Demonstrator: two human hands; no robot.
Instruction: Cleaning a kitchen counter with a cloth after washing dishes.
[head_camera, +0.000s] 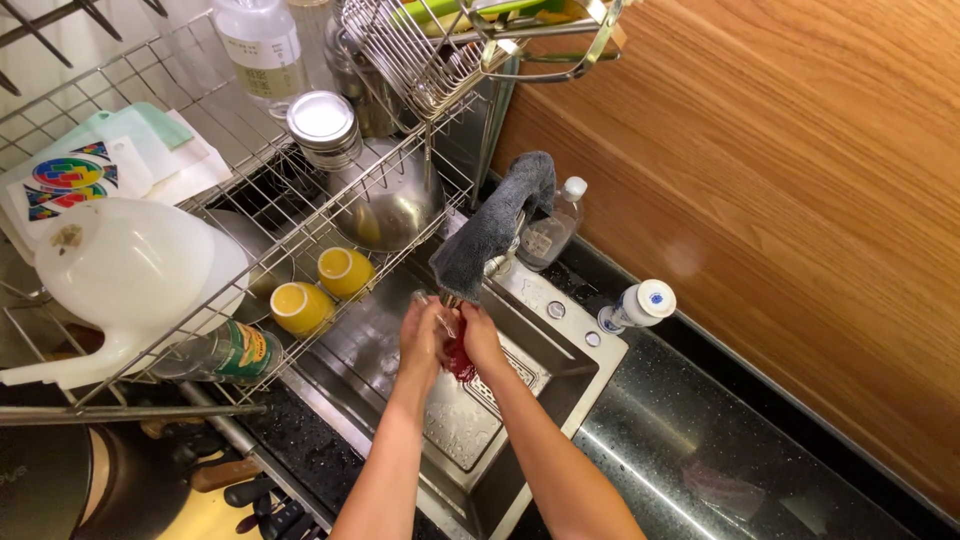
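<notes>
Both hands meet over the sink (560, 350), under the tap (497, 262) draped with a grey cloth (495, 222). The left hand (421, 338) and right hand (480, 335) close around a small red thing (459, 360), probably for rinsing. Yellow cups (322, 290) sit left of them.

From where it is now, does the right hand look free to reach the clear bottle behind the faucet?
Probably yes. The right hand is at the sink beside the red item, and the clear bottle stands just beyond the grey cloth, with nothing between.

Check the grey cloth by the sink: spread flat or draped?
Draped: the grey cloth hangs bunched over the tap, above both hands.
</notes>
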